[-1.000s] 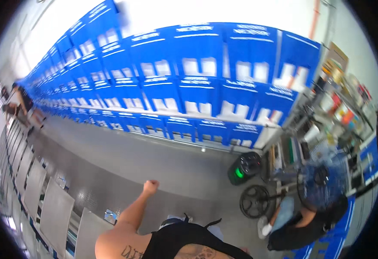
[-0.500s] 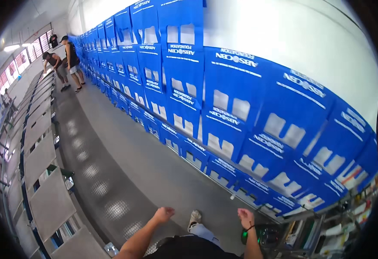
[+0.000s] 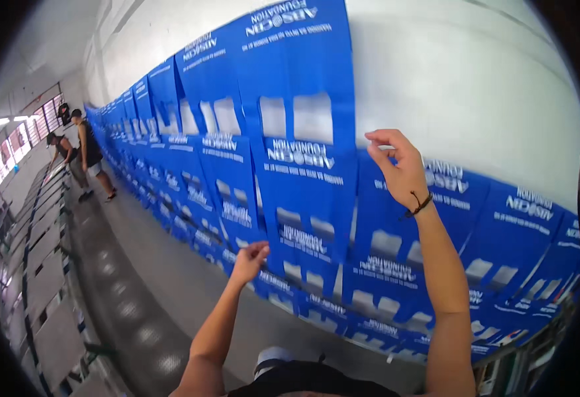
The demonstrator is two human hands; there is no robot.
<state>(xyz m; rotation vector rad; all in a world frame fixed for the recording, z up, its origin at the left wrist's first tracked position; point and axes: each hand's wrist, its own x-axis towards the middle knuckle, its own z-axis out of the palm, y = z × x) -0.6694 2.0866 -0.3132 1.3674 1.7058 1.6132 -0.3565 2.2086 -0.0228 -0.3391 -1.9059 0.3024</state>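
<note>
Overlapping rows of blue printed fabric panels, with white lettering and paired rectangular cut-outs, hang along the wall in front of me and to my right. My right hand, a dark cord bracelet on its wrist, is raised near the upper edge of the lower row, beside a tall panel. Its thumb and forefinger are apart, with nothing between them. Lower and further left, my left hand is in front of the panels, its fingers loosely bent and no object visible in it. Whether either hand touches the fabric I cannot tell.
A long row of grey flat boards on a frame runs along the left, beside a dark, dotted floor strip. Two people stand at its far end. A rack with stacked items is at lower right.
My right hand has risen from low near the floor rack to the panels' upper edge. My left hand has also come up. The panels appear closer, and the view has shifted.
</note>
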